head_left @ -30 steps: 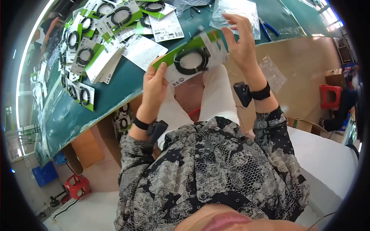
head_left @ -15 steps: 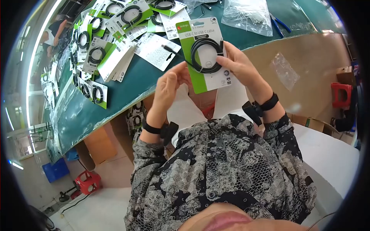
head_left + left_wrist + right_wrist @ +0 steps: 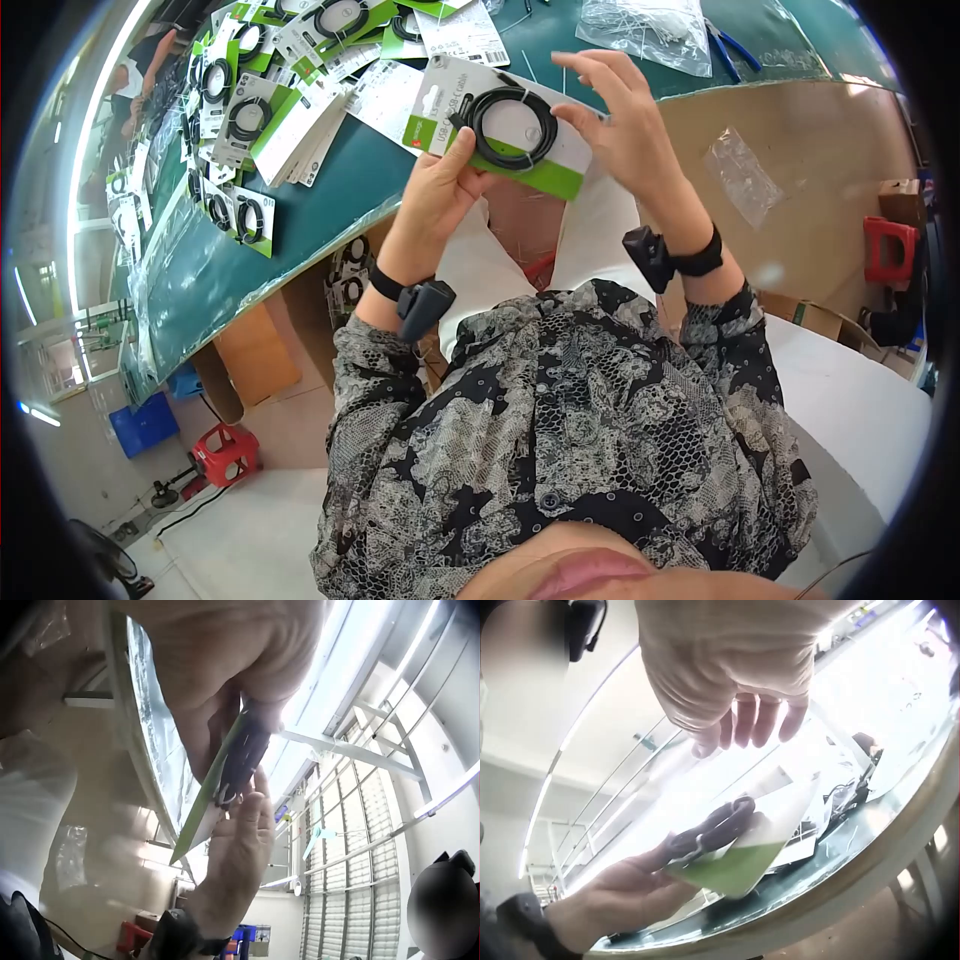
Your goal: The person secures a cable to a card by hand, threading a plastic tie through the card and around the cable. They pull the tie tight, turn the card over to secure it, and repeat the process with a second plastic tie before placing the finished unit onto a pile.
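1. Cable card [image 3: 545, 179], head view: above the lap [image 3: 592, 245], pinched by the left hand [image 3: 434, 200]; a weak pinch could drop it.
2. Left wrist view: the coil's [image 3: 241, 761] weight could tilt it.
3. Right wrist view: released right hand [image 3: 727, 671] could bump it.

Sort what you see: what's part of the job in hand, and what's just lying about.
Likely in the job:
cable card in the left hand
pile of carded cables

Probably just lying about:
clear wrapper
red stool
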`<state>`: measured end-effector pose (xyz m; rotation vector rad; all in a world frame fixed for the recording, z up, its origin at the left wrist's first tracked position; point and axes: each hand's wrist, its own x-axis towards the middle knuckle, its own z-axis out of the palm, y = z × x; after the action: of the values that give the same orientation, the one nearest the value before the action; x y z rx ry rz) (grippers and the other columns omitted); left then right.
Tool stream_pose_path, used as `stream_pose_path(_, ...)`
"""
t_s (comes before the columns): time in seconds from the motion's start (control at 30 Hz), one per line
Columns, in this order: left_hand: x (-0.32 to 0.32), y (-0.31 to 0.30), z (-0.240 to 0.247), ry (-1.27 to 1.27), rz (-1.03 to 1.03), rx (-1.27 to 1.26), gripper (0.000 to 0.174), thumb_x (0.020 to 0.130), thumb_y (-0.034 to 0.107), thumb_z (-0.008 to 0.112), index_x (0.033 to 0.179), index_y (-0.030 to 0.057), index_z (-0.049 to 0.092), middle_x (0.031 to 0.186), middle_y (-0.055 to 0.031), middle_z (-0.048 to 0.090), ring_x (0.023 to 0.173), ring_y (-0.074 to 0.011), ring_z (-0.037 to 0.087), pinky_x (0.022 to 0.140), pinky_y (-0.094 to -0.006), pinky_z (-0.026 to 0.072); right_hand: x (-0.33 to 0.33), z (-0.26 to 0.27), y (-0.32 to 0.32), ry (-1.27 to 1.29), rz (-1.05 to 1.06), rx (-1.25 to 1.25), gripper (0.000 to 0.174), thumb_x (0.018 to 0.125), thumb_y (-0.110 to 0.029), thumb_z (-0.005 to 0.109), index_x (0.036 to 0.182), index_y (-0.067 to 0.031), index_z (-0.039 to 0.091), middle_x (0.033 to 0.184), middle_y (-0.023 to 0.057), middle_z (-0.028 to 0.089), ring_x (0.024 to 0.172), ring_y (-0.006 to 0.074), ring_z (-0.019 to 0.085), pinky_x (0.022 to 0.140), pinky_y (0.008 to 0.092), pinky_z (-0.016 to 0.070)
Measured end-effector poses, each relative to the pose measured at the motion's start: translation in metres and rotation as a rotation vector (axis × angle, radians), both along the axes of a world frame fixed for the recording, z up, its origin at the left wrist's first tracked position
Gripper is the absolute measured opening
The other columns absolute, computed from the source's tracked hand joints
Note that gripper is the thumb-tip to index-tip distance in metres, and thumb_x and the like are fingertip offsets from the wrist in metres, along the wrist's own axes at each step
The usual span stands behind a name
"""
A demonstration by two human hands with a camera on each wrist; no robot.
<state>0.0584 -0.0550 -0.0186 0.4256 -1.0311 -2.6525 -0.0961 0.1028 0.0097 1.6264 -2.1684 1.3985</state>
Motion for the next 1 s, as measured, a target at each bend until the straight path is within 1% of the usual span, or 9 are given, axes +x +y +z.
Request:
stream_pose_path(0.03,-0.001,0.001,-0.008,0.001,0.003,-0.001,0.031,0.094,0.017,0.055,0.120,0.0008,0.050,0.112,-0.0108,0.060,0.098,-0.0227,0.062,0.087,-0.0388,0.0537,0.006,0.001,0.000,0.209,-0.131,-0.142,0.039,0.075,-0.018,0.072,0.111,-0.0081,0.062,0.095,0.0066,0.059,0.091,0.0185,0.056,0.083,0.0288,0.0430)
stream_pose_path(0.07,-0.001,0.001,-0.020,0.028,0.001,0.044,0.030,0.094,0.016,0.055,0.119,0.0010,0.051,0.112,-0.0104,0.060,0.100,-0.0230,0.062,0.087,-0.0389,0.0537,0.018,0.001,-0.001,0.210,-0.129,-0.140,0.039,0.075,-0.018,0.072,0.111,-0.0081,0.062,0.095,0.0066,0.059,0.091,0.0185,0.056,0.083,0.0288,0.0430)
stream_pose_path(0.17,-0.001,0.012,-0.037,0.080,-0.003,0.146,0.027,0.094,0.014,0.054,0.118,0.0013,0.051,0.111,-0.0096,0.060,0.102,-0.0236,0.061,0.088,-0.0390,0.0537,0.059,-0.006,-0.002,0.222,-0.073,0.029,0.032,0.073,-0.013,0.070,0.104,-0.0108,0.064,0.094,0.0042,0.060,0.092,0.0218,0.056,0.093,0.0389,0.0374)
stream_pose_path(0.3,0.003,0.025,-0.029,0.177,0.024,0.237,0.026,0.093,0.013,0.055,0.116,0.0004,0.050,0.110,-0.0101,0.059,0.101,-0.0237,0.061,0.088,-0.0382,0.0540,0.053,-0.021,-0.003,0.345,-0.119,0.036,0.028,0.072,-0.008,0.067,0.099,-0.0123,0.067,0.091,-0.0011,0.060,0.092,0.0186,0.056,0.101,0.0458,0.0306)
stream_pose_path(0.53,0.007,0.030,-0.021,0.084,0.122,0.003,0.027,0.092,0.010,0.056,0.116,0.0002,0.050,0.109,-0.0114,0.059,0.097,-0.0225,0.062,0.086,-0.0358,0.0555,0.044,-0.013,0.011,0.443,-0.058,0.047,0.027,0.069,-0.004,0.064,0.093,-0.0125,0.069,0.091,-0.0030,0.060,0.094,0.0164,0.056,0.104,0.0454,0.0287)
stream_pose_path(0.73,0.008,0.030,-0.032,0.018,0.173,-0.022,0.028,0.092,0.008,0.056,0.118,0.0004,0.049,0.109,-0.0113,0.059,0.098,-0.0225,0.062,0.084,-0.0358,0.0563,0.044,-0.020,0.010,0.461,-0.050,0.026,0.028,0.068,-0.005,0.066,0.094,-0.0133,0.069,0.091,-0.0025,0.061,0.094,0.0160,0.056,0.105,0.0445,0.0284)
stream_pose_path(0.87,0.011,0.039,-0.031,-0.001,0.233,0.032,0.028,0.092,0.006,0.055,0.119,0.0026,0.050,0.111,-0.0103,0.059,0.097,-0.0214,0.062,0.082,-0.0354,0.0568,0.040,-0.015,0.019,0.355,-0.041,-0.036,0.029,0.069,-0.006,0.068,0.096,-0.0138,0.069,0.090,-0.0008,0.062,0.097,0.0165,0.056,0.104,0.0449,0.0292)
stream_pose_path(0.97,0.024,0.038,-0.021,-0.044,0.314,0.060,0.028,0.092,0.006,0.056,0.119,0.0048,0.050,0.111,-0.0090,0.060,0.095,-0.0203,0.062,0.079,-0.0346,0.0571,0.008,-0.024,0.044,0.298,-0.251,0.010,0.025,0.073,-0.007,0.069,0.098,-0.0111,0.067,0.091,0.0039,0.063,0.091,0.0197,0.059,0.093,0.0410,0.0416)
stream_pose_path(1.0,0.026,0.035,-0.020,-0.050,0.350,0.067,0.028,0.092,0.007,0.056,0.119,0.0057,0.051,0.111,-0.0083,0.061,0.095,-0.0197,0.062,0.077,-0.0338,0.0572,-0.012,-0.029,0.052,0.138,-0.296,-0.007,0.023,0.075,-0.004,0.067,0.098,-0.0094,0.067,0.092,0.0061,0.063,0.085,0.0215,0.060,0.084,0.0379,0.0458)
